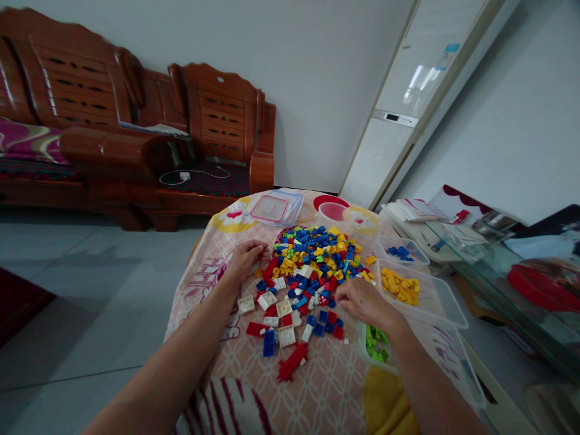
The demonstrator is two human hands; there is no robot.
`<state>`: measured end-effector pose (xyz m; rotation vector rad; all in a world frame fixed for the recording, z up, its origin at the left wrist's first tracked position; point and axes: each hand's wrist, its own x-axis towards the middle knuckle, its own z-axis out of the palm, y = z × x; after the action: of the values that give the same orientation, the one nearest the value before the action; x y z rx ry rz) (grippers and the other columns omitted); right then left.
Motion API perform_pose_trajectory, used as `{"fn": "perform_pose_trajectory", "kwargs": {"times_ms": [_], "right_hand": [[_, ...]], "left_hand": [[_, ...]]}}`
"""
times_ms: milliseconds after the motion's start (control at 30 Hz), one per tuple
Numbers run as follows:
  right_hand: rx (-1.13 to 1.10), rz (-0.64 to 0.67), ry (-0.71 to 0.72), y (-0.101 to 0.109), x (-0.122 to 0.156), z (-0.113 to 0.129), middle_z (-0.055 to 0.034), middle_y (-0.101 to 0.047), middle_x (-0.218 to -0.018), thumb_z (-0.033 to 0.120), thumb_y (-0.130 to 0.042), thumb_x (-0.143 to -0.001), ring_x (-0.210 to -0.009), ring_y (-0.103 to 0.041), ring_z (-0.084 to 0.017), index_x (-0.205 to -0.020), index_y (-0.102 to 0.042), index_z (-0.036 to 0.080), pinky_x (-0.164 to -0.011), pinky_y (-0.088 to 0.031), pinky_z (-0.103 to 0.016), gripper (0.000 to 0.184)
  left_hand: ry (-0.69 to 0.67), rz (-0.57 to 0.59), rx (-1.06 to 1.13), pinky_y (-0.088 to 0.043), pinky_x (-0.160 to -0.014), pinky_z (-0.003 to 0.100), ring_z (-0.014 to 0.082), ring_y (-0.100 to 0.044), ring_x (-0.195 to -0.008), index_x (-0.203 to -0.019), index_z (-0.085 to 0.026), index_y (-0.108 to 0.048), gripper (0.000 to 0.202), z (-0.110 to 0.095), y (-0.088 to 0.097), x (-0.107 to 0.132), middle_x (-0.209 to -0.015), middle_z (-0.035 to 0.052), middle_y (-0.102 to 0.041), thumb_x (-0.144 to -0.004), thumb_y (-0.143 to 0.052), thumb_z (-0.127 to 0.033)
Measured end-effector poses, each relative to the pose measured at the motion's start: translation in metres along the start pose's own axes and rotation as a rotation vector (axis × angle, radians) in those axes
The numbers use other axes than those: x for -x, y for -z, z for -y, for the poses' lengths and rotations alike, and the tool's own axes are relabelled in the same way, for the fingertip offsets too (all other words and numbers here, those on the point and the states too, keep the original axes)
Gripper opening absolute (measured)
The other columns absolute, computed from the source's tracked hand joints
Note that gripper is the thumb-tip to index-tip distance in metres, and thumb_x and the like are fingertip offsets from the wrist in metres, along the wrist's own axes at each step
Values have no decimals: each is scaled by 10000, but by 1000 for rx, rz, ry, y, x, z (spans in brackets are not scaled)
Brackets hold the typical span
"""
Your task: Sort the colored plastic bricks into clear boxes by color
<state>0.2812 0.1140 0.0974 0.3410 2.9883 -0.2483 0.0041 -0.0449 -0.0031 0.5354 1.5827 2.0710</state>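
Observation:
A heap of small plastic building bricks (312, 260) in red, blue, yellow, white and green lies on a patterned cloth (254, 362). My left hand (247, 257) rests at the heap's left edge, fingers curled toward the bricks. My right hand (362, 301) sits at the heap's right edge, fingers pinched together over red and blue pieces; what they hold is hidden. Clear tubs stand right of my right hand: one with yellow bricks (401, 287), one with blue bricks (401, 251), one with green bricks (376, 344).
Clear lids (274, 208) and a red-rimmed container (333, 210) lie at the far end of the cloth. A wooden sofa (136, 139) stands behind. At right are a glass table (521, 272) and a tall white air conditioner (408, 103). Tiled floor (90, 302) lies left.

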Motion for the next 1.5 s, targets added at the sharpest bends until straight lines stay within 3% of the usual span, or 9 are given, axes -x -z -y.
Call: {"fn": "perform_pose_trajectory", "kwargs": {"times_ms": [367,533,767,933,1033,1133,1267,1400,1500], "right_hand": [[111,47,-41,-16,-10,-6,-63,-727,-930,123,-498,-775,-915,-640,-185,-881,-738,204,-735,-374,-247,274],[158,127,-25,-18,-12,6,-68,-721,-832,155,-533,-772,-880,-646,-199,-771,-720,195,-690,-376,-248,191],[241,85,-75,-28,-12,12,-114,-694,-963,139,-525,-815,-927,-634,-224,-946,-660,148,-738,-389,-277,188],[135,38,-37,-26,-11,2,-86,-692,-892,174,-556,-798,-888,-627,-203,-869,-668,163,-725,-383,-263,133],[-43,-47,-69,-19,-11,-11,-40,-677,-737,154,-568,-749,-763,-626,-167,-760,-672,179,-665,-380,-239,107],[-290,-149,-221,-11,-12,-35,-7,-623,-567,171,-569,-707,-583,-596,-146,-688,-655,173,-571,-394,-224,88],[-685,-581,-561,-5,-7,-84,-14,-618,-531,253,-562,-672,-452,-573,-162,-795,-659,145,-465,-456,-252,190],[-675,-1035,-660,2,3,-130,-89,-700,-798,301,-526,-695,-596,-651,-191,-1192,-560,84,-547,-540,-303,544],[-598,-1087,-585,3,7,-139,-91,-706,-793,324,-561,-687,-612,-660,-202,-1140,-618,91,-564,-540,-307,513]], "left_hand": [[-1,21,14,-463,-547,244,134,-588,-605,-791,-112,-654,359,0,0,-1,-721,64,-661,-587,-753,-390],[4,17,11,-457,-538,241,134,-589,-605,-794,-112,-653,348,-1,0,0,-722,63,-659,-592,-745,-380],[-13,9,5,-475,-580,253,131,-589,-612,-786,-114,-665,342,0,1,-1,-729,63,-664,-582,-754,-374],[-5,2,5,-476,-580,252,129,-588,-609,-773,-116,-669,331,1,1,-2,-723,62,-663,-576,-751,-368],[-4,1,5,-480,-580,256,133,-593,-615,-781,-116,-669,320,1,1,-2,-729,65,-666,-586,-743,-359],[-6,0,9,-485,-586,263,138,-596,-621,-781,-117,-668,310,1,0,-1,-740,69,-668,-596,-737,-356],[-9,13,11,-478,-571,258,141,-594,-616,-778,-117,-666,312,0,0,0,-731,68,-665,-595,-738,-359],[-7,26,21,-464,-555,238,134,-593,-612,-782,-117,-663,304,1,1,-1,-727,64,-664,-596,-733,-346],[-7,21,11,-475,-574,239,128,-596,-614,-787,-120,-666,291,4,2,-3,-741,62,-668,-602,-727,-337]]}}
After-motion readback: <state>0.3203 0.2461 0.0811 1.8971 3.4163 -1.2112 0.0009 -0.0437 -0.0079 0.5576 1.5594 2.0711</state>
